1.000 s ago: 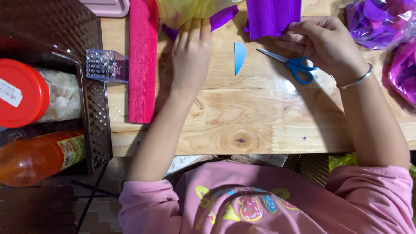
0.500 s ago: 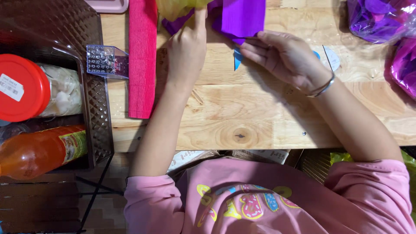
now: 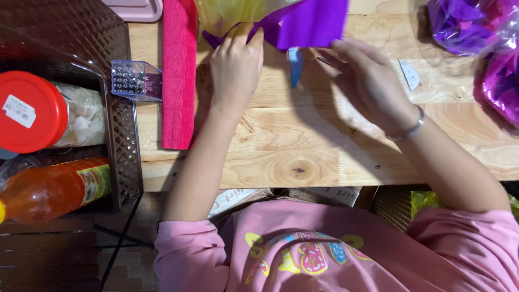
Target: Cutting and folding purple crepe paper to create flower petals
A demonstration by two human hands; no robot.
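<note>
A pale wooden table (image 3: 303,146) with visible grain and a dark knot spans the view. To its left stands a dark woven-pattern basket (image 3: 123,135), holding a clear jar with a round red lid (image 3: 30,111) and an orange plastic bottle (image 3: 51,189) lying on its side. A long strip of pink crepe paper (image 3: 178,75), finely ribbed, lies flat along the table's left part, with a small clear studded box (image 3: 135,80) touching its left edge. At the far right sit crinkled glossy bags of purple and magenta paper (image 3: 476,32).

At the top centre, a sheet of purple crepe paper (image 3: 311,21) is lifted above the table beside a translucent yellow bag (image 3: 232,13). The left hand (image 3: 235,65) lies palm down with fingers curled at the sheet's lower left edge, pinching a narrow purple tail. The right hand (image 3: 367,81) reaches up to the sheet's lower right edge, fingers loosely extended and touching it; whether they clamp it cannot be told. Between the hands a small blue paper scrap (image 3: 294,65) lies on the wood. A small pale paper scrap (image 3: 409,73) lies just right of the right hand.
</note>
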